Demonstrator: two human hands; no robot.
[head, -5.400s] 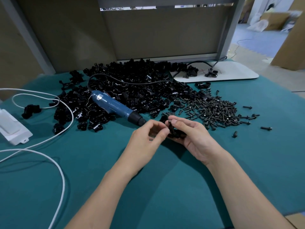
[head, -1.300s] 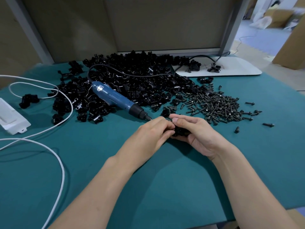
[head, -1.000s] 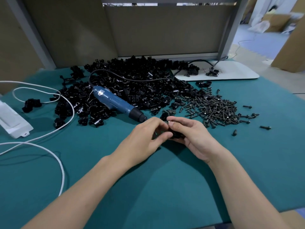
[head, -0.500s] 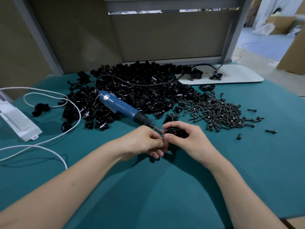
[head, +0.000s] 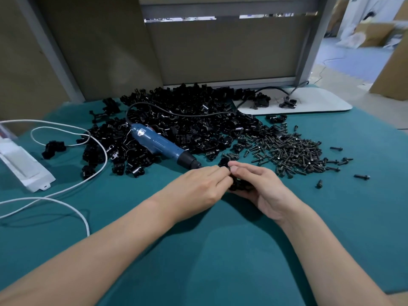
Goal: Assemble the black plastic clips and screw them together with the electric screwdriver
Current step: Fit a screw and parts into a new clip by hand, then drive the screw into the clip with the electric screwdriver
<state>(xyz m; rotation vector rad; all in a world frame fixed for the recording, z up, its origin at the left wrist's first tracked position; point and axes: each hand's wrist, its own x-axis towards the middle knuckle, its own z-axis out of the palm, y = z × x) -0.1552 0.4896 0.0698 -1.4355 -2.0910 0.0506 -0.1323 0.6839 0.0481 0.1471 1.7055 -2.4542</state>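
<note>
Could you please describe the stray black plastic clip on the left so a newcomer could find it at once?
Start at the big heap of black plastic clips on the teal table cloth, then look left past the thick white cable. The stray black clip lies alone beside the white rectangular box, clear of the heap.

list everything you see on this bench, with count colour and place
loose clips: many, black, heaped at table's back centre
screws: many, dark, spread right of the heap
electric screwdriver: one, blue, lying on the heap's left part
white cable: count unclear, white, looping at left
white box: one, white, left edge
white board: one, white, back right
table cover: one, teal, under all
held clip: one, black, between both hands
left hand: one, pinches the held clip
right hand: one, grips the held clip
</note>
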